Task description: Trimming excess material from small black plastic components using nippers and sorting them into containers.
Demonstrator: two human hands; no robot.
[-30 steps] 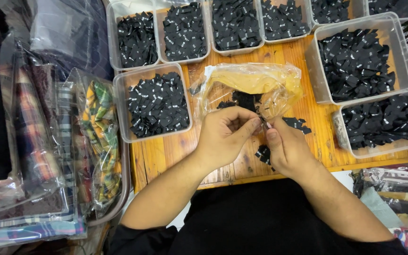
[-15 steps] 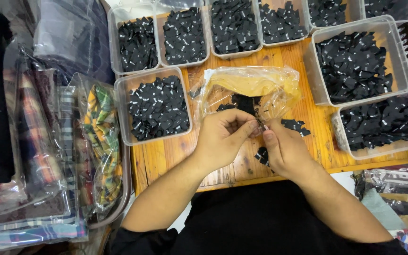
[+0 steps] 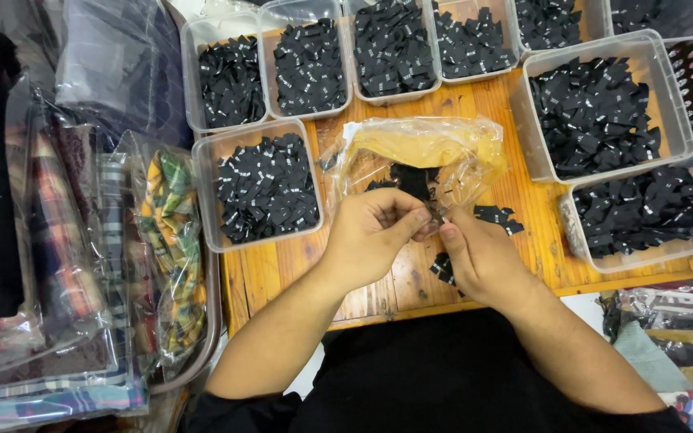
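Meanwhile, both hands pinch one small black label between them | left hand, right hand together | bag just beyond, part full | loose labels beside right hand unsorted | tubs around well filled

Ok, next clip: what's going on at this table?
A person sits at a wooden table and pinches a small black label between the fingertips of both hands, left hand and right hand. Just behind the hands lies a crumpled clear bag with more black labels showing through it, and a few loose ones lie on the wood. Clear plastic tubs full of black labels ring the work spot. Bagged plaid fabric is stacked at the person's left.
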